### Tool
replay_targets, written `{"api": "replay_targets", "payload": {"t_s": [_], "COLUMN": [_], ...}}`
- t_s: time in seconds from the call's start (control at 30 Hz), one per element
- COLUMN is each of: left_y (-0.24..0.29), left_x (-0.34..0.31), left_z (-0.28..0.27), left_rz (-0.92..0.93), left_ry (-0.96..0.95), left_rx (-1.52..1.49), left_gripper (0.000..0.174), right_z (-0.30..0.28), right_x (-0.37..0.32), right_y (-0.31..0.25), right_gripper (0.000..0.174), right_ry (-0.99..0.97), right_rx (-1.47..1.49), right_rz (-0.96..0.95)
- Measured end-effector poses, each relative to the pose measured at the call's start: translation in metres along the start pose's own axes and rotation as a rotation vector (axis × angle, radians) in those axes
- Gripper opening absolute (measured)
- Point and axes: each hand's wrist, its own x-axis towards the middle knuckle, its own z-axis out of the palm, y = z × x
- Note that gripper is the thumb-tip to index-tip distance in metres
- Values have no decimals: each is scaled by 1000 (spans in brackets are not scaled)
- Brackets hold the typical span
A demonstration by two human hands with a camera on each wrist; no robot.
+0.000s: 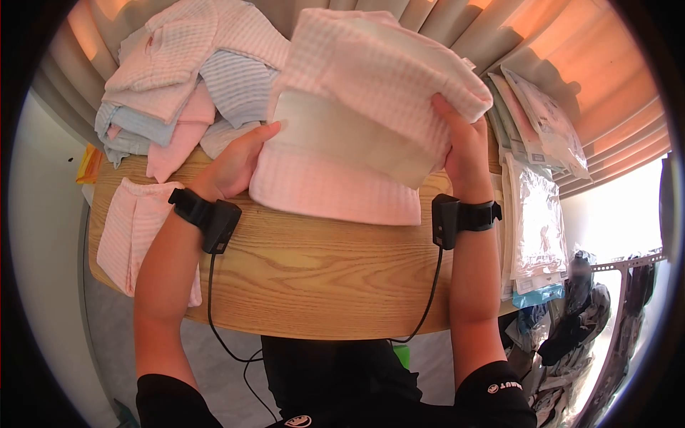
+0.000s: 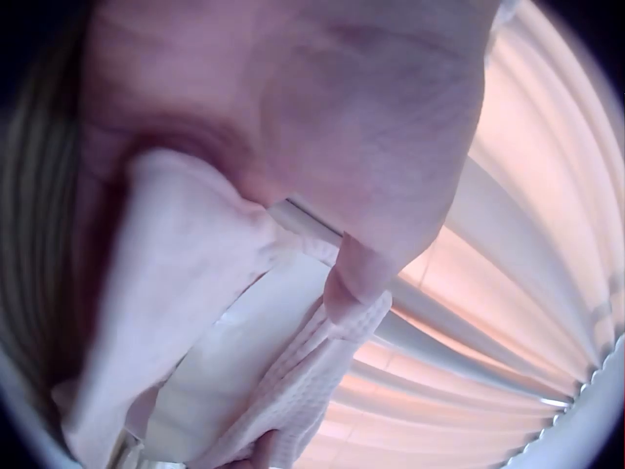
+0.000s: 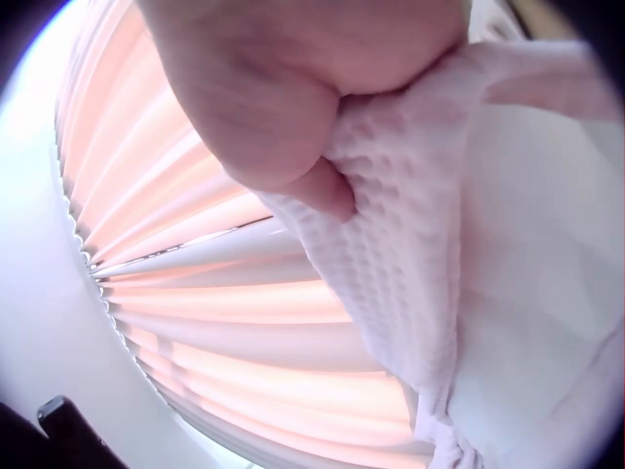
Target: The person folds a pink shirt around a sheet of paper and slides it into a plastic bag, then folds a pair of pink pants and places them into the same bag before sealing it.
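A pink-and-white waffle-knit garment (image 1: 335, 192) is held up over the wooden table, partly folded around a pale flat board (image 1: 321, 132). My left hand (image 1: 239, 160) grips the garment and board at their left edge, thumb on the upper side and fingers hidden beneath. On the other side my right hand (image 1: 467, 157) pinches the garment's folded upper layer, its thumb lying on the knit. That layer covers the board's upper right part. In the right wrist view the right thumb (image 3: 327, 186) presses into the textured fabric (image 3: 400, 225), with the pale board behind it.
A heap of pink and grey-blue garments (image 1: 178, 78) lies at the back left of the table (image 1: 321, 285). A folded striped garment (image 1: 132, 221) hangs over the left edge. Clear-bagged garments (image 1: 535, 221) are stacked at the right. Curtains (image 1: 578, 64) hang close behind.
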Motion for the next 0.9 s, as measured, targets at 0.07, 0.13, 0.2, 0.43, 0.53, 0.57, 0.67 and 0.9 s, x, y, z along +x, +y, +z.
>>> {"api": "replay_targets", "payload": {"t_s": [0.07, 0.13, 0.2, 0.43, 0.53, 0.57, 0.67, 0.9], "left_y": [0, -3, 4, -1, -12, -13, -14, -20], "left_x": [0, 4, 2, 1, 5, 4, 2, 1], "left_z": [-6, -18, -18, -25, -19, -19, -19, -22], "left_rz": [-33, -58, -104, 77, 200, 200, 154, 100], "left_ry": [5, -194, -205, -176, -13, -13, -101, -145], "left_rx": [18, -220, -312, -420, -158, -158, -247, 20], "left_gripper": [51, 52, 52, 44, 44, 44, 49, 45], "right_z": [-2, -4, -4, 1, 5, 7, 10, 21], "right_x": [2, 4, 4, 3, 1, 0, -1, -8], "right_y": [-1, -1, 0, 9, 12, 13, 17, 24], "right_gripper": [40, 40, 41, 40, 40, 41, 40, 38], "right_ry": [98, 107, 118, 58, 51, 53, -1, -11], "right_rx": [23, 40, 57, 174, 252, 294, 305, 342], "right_rz": [-9, -6, -3, 45, 72, 79, 52, 119]}}
